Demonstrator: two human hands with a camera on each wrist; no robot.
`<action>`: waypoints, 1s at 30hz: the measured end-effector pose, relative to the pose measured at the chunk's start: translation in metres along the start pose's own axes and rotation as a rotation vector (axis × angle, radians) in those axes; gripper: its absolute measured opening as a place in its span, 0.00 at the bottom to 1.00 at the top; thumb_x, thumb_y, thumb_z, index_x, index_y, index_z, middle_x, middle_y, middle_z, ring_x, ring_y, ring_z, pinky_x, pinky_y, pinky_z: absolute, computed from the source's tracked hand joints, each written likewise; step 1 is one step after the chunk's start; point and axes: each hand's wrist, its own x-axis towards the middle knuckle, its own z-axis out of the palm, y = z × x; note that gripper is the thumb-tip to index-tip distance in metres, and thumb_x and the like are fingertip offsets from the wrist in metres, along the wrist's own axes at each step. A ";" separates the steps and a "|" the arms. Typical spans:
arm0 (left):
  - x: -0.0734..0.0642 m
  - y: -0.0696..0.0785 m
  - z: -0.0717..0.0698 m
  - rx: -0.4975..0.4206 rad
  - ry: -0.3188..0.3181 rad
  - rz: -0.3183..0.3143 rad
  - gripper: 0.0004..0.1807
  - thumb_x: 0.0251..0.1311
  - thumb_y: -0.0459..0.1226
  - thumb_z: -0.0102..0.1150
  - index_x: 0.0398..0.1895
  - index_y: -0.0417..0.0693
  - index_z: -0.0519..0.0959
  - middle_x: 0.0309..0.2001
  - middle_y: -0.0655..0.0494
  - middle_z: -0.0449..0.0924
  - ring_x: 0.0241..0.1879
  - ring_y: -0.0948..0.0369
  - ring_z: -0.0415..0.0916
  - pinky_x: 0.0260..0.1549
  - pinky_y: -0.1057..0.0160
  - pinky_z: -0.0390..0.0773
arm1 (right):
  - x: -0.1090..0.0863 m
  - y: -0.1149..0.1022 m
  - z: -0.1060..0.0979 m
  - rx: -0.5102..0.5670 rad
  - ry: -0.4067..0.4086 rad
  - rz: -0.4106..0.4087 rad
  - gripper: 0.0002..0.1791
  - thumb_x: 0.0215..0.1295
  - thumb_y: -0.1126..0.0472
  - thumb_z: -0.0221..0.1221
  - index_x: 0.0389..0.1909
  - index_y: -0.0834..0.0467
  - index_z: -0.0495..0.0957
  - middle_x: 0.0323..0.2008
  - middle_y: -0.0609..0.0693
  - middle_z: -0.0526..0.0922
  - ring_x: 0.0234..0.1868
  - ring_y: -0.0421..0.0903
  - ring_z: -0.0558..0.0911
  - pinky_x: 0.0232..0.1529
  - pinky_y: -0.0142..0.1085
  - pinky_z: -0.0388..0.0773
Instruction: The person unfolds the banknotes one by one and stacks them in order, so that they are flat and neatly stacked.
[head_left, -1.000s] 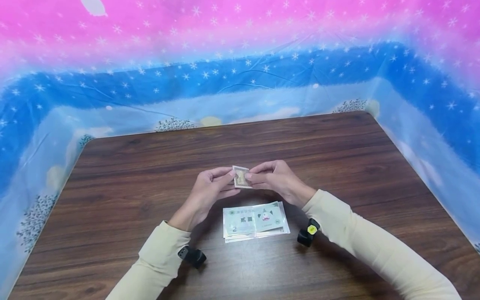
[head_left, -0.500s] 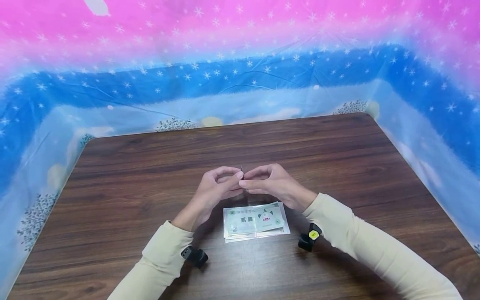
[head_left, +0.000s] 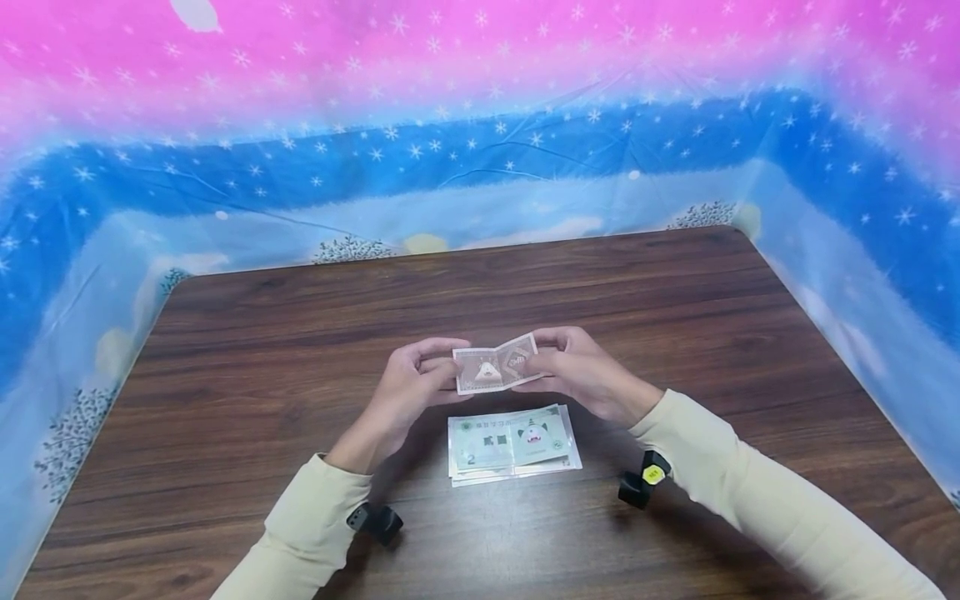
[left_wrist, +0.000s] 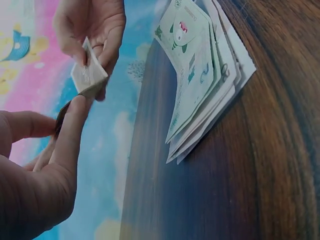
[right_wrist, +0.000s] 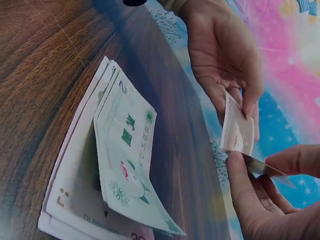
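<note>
Between my two hands, above the table, is a small brownish play banknote (head_left: pixel 489 372) with a white cartoon figure, creased down its middle and partly unfolded. My left hand (head_left: pixel 411 379) pinches its left end between thumb and fingers. The right end is pinched by my right hand (head_left: pixel 581 371), thumb on the printed face. In the left wrist view the note (left_wrist: pixel 90 75) bends in a V at its crease. Just nearer to me lies a stack of creased play banknotes (head_left: pixel 510 446), a green one marked 2 on top; its halves (right_wrist: pixel 127 135) lift off the notes below.
The brown wood-grain table (head_left: pixel 300 333) spreads around the hands. A pink and blue cloth (head_left: pixel 450 150) with snowflakes hangs behind the far edge and along both sides. Black wrist devices hang below both cuffs, the right one (head_left: pixel 643 479) with a yellow label.
The small note was folded, then turned edge-on between the fingers; now it is spread partly open. My hands have moved apart, the right one to the right. The stack stays put.
</note>
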 end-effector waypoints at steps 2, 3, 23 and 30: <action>-0.001 -0.001 -0.001 0.033 0.012 0.001 0.19 0.65 0.24 0.57 0.59 0.34 0.77 0.45 0.38 0.85 0.38 0.57 0.85 0.41 0.57 0.88 | -0.001 0.001 -0.002 -0.009 0.014 0.000 0.25 0.65 0.76 0.57 0.63 0.73 0.68 0.53 0.65 0.79 0.49 0.51 0.84 0.56 0.44 0.83; -0.001 -0.001 -0.001 0.041 0.018 0.001 0.18 0.64 0.24 0.59 0.58 0.34 0.78 0.44 0.39 0.86 0.37 0.58 0.85 0.40 0.58 0.88 | -0.001 0.001 -0.003 -0.014 0.020 0.001 0.24 0.65 0.76 0.57 0.63 0.73 0.68 0.52 0.65 0.79 0.49 0.51 0.84 0.56 0.44 0.83; -0.017 -0.006 -0.007 0.468 -0.185 0.080 0.15 0.61 0.26 0.67 0.51 0.35 0.81 0.29 0.46 0.86 0.24 0.49 0.85 0.28 0.53 0.88 | -0.018 0.013 -0.019 -0.673 0.023 -0.196 0.19 0.52 0.74 0.72 0.44 0.69 0.78 0.29 0.54 0.83 0.26 0.45 0.83 0.30 0.41 0.87; -0.018 -0.015 0.000 0.755 -0.267 0.128 0.13 0.60 0.32 0.71 0.47 0.37 0.83 0.22 0.56 0.83 0.18 0.61 0.81 0.19 0.64 0.84 | -0.020 0.024 -0.011 -0.994 0.001 -0.264 0.18 0.47 0.70 0.77 0.38 0.63 0.81 0.23 0.44 0.80 0.25 0.37 0.78 0.30 0.32 0.79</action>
